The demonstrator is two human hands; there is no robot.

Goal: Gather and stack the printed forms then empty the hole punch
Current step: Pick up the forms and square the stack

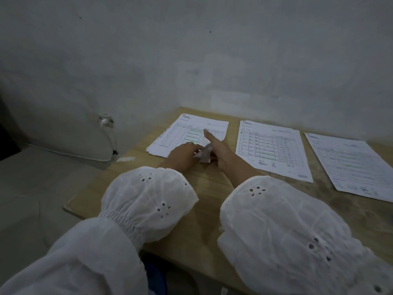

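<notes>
Three piles of forms lie apart on the worktop (191, 209): left pile (189, 130), middle pile (272, 145), right pile (348, 165). The right hand (221, 152) stretches its forefinger onto the left pile; the left hand (184, 155) curls beside it, a crumpled scrap (204, 155) between them. Which grip holds the scrap I cannot tell. No hole punch shows. Dragging by one fingertip could fan or crease the loose top sheets

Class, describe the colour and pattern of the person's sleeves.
White sleeves with small clusters of eyelet holes, seen best in the head view.
</notes>
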